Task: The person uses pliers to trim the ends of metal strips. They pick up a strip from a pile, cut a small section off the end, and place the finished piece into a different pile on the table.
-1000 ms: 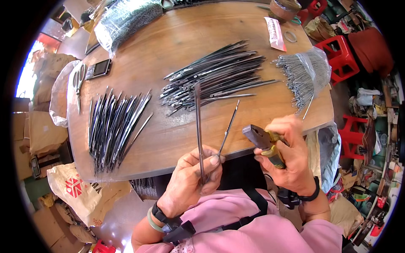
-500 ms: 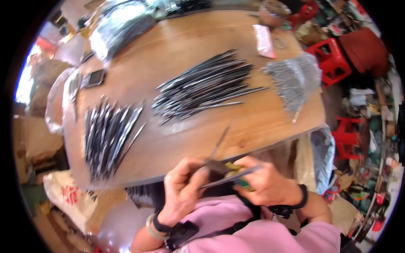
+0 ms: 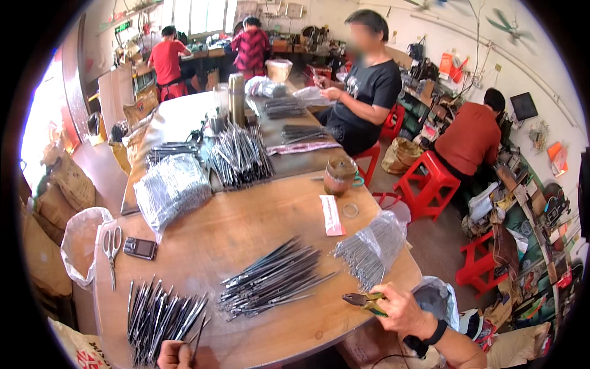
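Observation:
My right hand [image 3: 402, 315], at the table's front right edge, grips pliers [image 3: 355, 299] with dark jaws and yellow-green handles. My left hand [image 3: 174, 355], cut off by the lower edge, is closed, with a thin dark rod [image 3: 198, 337] at its fingers. Beside it on the left lies a pile of dark thin rods [image 3: 158, 320]. A second pile of dark rods [image 3: 270, 277] lies mid-table, between my hands. Close to the pliers, a bundle of grey thin rods [image 3: 362, 255] pokes out of a clear plastic bag [image 3: 388, 235].
Scissors [image 3: 112, 249] and a dark phone [image 3: 140, 248] lie at the table's left. A pink-and-white packet [image 3: 332, 215] and a brown pot [image 3: 340, 175] stand farther back. Bagged rods [image 3: 172, 187] rest near the adjoining table. Another person [image 3: 369, 80] sits there; red stools [image 3: 428, 184] stand to the right.
The view has tilted up, showing the room and other people. My hands, close together before, are now apart: the left beside the left pile, the right holding the pliers farther right.

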Demonstrator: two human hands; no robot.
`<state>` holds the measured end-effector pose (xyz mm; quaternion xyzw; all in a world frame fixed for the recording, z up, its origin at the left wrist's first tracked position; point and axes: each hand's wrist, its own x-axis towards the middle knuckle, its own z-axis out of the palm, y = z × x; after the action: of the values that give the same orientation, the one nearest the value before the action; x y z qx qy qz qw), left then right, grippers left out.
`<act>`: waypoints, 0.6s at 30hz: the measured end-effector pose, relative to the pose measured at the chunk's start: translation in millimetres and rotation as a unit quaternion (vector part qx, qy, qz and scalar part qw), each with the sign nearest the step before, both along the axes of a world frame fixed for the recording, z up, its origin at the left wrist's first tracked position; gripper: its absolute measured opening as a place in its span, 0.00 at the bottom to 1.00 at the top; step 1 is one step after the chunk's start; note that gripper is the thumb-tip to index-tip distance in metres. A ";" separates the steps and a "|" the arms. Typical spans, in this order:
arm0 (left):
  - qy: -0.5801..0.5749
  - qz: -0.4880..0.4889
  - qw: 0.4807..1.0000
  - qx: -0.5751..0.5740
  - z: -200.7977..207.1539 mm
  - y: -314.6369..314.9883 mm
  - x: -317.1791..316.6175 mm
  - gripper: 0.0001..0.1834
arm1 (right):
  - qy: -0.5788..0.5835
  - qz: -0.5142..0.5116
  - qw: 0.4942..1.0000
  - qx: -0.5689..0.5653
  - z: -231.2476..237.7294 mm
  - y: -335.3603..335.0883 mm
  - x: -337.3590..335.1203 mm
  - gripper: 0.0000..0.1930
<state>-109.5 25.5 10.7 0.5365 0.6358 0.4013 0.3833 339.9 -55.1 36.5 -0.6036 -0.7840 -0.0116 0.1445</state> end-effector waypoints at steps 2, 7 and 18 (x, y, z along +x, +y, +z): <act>0.177 -0.023 0.978 0.110 4.6 11.0 -8.2 0.10 | -0.113 0.053 0.992 0.033 -11.0 17.6 25.3 0.08; 0.133 -0.096 0.984 0.077 10.6 16.2 21.8 0.17 | -0.151 0.085 0.984 0.050 -19.2 15.1 32.0 0.06; 0.342 -0.239 0.898 0.138 -9.3 35.7 105.3 0.28 | 0.170 -0.039 0.967 0.187 51.0 40.9 -63.0 0.10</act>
<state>-4.2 61.2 1.5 0.8239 0.5189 0.1730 0.1485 276.9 -14.1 87.4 -0.5892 -0.7077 -0.0608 0.3851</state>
